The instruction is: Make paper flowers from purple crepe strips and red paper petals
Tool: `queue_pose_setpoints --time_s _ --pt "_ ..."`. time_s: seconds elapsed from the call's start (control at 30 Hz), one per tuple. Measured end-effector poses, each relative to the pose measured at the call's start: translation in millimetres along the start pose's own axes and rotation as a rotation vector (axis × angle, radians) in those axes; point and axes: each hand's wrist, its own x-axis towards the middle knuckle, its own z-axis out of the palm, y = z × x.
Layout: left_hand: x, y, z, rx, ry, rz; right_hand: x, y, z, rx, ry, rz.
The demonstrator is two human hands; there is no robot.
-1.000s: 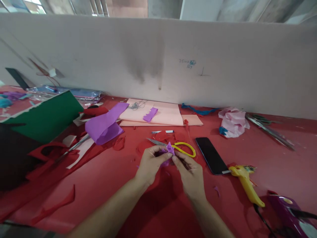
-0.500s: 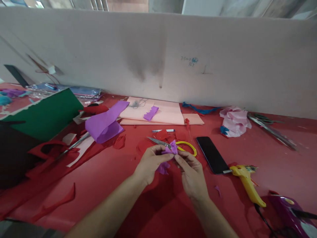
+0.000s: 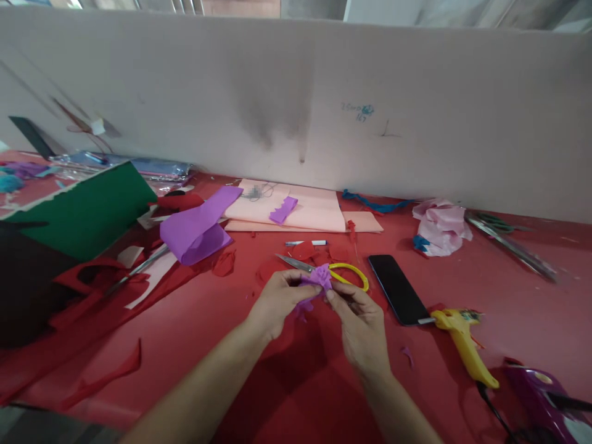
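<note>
2 bare hands meet above a red tabletop [image 3: 194, 351], both pinching a small, ruffled purple piece [image 3: 322, 275] that sits between their fingertips, near the middle of the view. The left hand [image 3: 274, 303] grips it between thumb and fingers from the left, and more purple material hangs below those fingertips. The right hand [image 3: 365, 330] is partly curled, its thumb and fingers closed on the piece's right side. Just beyond the hands lies 1 pair of scissors [image 3: 296, 264] with yellow handles, blades pointing left, partly hidden by the purple piece. Behind the scissors are red scraps [image 3: 303, 250] and a pen [image 3: 305, 243]. To the right, a dark phone [image 3: 398, 291] lies near a yellow glue gun [image 3: 465, 348]. To the left is a curled purple strip [image 3: 197, 233]; farther back, pale pink sheets [image 3: 319, 208] lie before a white partition [image 3: 185, 92].
</note>
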Motion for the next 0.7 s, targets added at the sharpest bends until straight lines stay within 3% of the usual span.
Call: queue_pose_setpoints --time_s 0.2,0.37,0.53,0.7 --pt "0 -8 3.7 -0.107 0.012 0.056 -4 -3 0 -0.264 0.047 -0.187" --pt "-2 -15 9.7 -0.172 -0.015 0.069 -7 -5 0 -0.474 0.104 -0.425" --pt "-3 -17 12.3 -0.146 0.052 0.148 -9 -7 4 -0.61 0.125 -0.734" --pt "-2 -16 10.6 -0.178 0.059 0.15 -11 -8 5 -0.599 0.094 -0.795"
